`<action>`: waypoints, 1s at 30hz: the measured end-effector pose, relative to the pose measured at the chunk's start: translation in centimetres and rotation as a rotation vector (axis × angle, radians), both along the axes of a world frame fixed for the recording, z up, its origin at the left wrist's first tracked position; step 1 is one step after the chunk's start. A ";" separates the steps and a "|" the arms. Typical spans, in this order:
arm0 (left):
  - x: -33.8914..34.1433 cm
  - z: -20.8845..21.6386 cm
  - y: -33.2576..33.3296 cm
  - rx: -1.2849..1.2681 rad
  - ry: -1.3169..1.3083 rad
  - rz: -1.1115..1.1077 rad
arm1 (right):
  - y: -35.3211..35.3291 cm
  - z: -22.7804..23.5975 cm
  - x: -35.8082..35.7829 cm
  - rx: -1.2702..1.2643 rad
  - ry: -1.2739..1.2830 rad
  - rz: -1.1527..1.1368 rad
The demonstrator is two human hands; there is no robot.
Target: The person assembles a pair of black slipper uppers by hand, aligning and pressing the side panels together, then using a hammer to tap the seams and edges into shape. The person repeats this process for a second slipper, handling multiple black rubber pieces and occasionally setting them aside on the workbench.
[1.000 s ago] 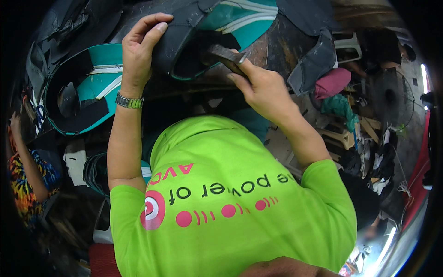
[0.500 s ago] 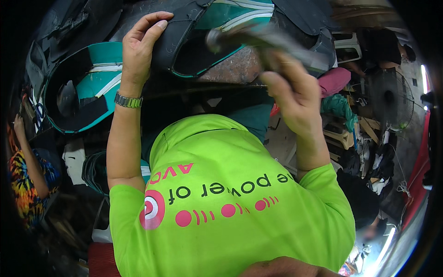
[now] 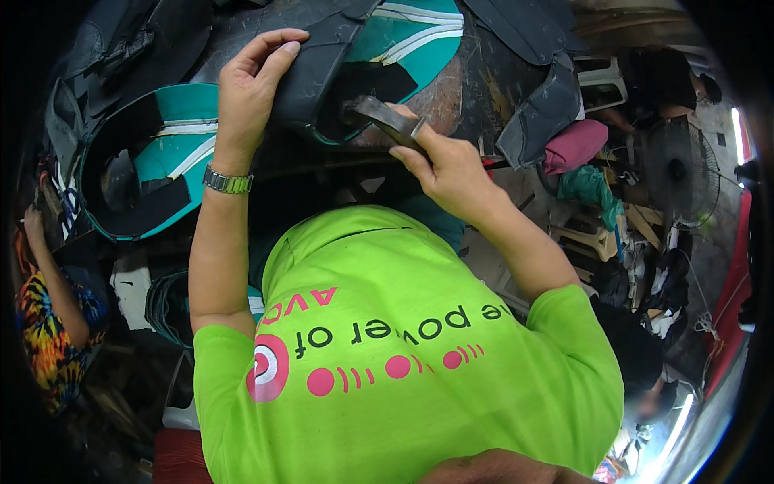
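My right hand point(image 3: 443, 161) is closed round a hammer point(image 3: 389, 119). Its dark metal head is over the near edge of a teal panel point(image 3: 439, 56) with white stripes and black material on it. A folded black piece point(image 3: 318, 68) covers the left part of that panel. My left hand point(image 3: 260, 81), with a metal watch at the wrist, pinches the black piece between thumb and bent fingers; the fingertips are partly hidden. To the left of that hand is a similar teal and black panel point(image 3: 173, 153), its rim curved and a loose dark scrap inside.
More black pieces point(image 3: 528, 109) lie at the bench's right end. Beyond them are a maroon bundle point(image 3: 575, 145), green cloth point(image 3: 591, 187) and a standing fan point(image 3: 681, 169). At left, another person's arm point(image 3: 56, 274) shows beside a multicoloured shirt. The worn bench top point(image 3: 476, 89) is scratched.
The hammer has come down and left from its raised, blurred position to the panel's near edge. The black piece and teal panel have shifted slightly; my left hand keeps its hold.
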State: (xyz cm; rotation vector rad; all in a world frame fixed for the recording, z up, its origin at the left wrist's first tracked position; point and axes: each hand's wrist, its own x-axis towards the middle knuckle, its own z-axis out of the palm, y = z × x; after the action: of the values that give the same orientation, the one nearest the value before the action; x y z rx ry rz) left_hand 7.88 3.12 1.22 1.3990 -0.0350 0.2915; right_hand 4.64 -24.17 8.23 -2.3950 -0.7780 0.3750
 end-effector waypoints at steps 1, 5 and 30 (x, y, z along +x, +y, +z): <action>0.0 0.1 0.1 -0.015 0.015 0.003 | -0.2 -0.1 0.0 -0.028 -0.087 -0.040; -0.3 0.4 0.4 -0.095 0.081 -0.023 | -0.6 -0.8 0.4 0.374 -0.172 -0.114; -1.2 2.0 1.3 0.461 -0.030 0.082 | -0.5 -0.9 3.5 0.470 -0.223 -0.240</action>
State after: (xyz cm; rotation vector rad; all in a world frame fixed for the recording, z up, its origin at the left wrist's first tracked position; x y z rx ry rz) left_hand 6.71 4.43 3.23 1.8561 -0.0734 0.3894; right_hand 8.14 -24.71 7.37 -2.0658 -0.5841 -0.1618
